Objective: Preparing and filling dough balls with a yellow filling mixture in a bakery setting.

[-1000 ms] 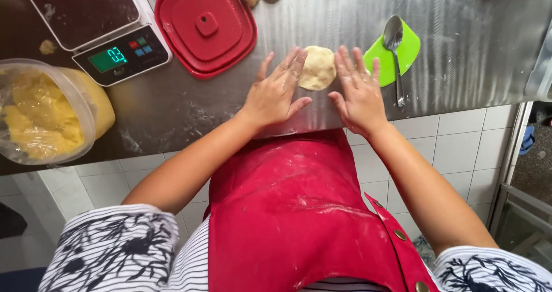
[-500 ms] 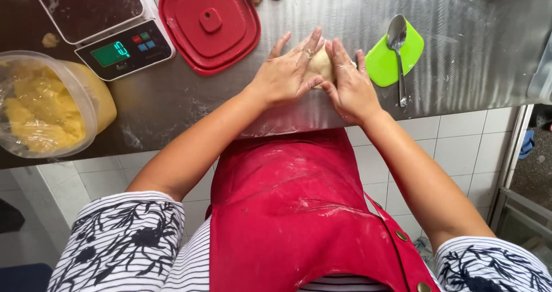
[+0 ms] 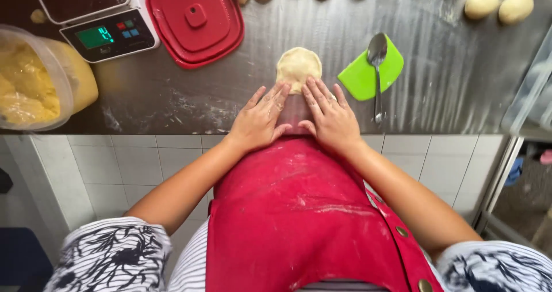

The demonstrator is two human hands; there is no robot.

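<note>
The table (image 3: 460,90) was brushed steel, dusted with flour and dully reflecting soft, even light. Below its front edge ran a wall (image 3: 126,165) of white square tiles with grey grout, continuing on the far side behind the red apron. At the right stood a metal frame (image 3: 500,177) with slim pale legs, and beyond it a dim floor (image 3: 526,191) where something blue and something pink lay, too blurred to tell what. At the lower left the floor (image 3: 20,257) was dark blue. A clear panel (image 3: 532,85) rose at the table's right end.
</note>
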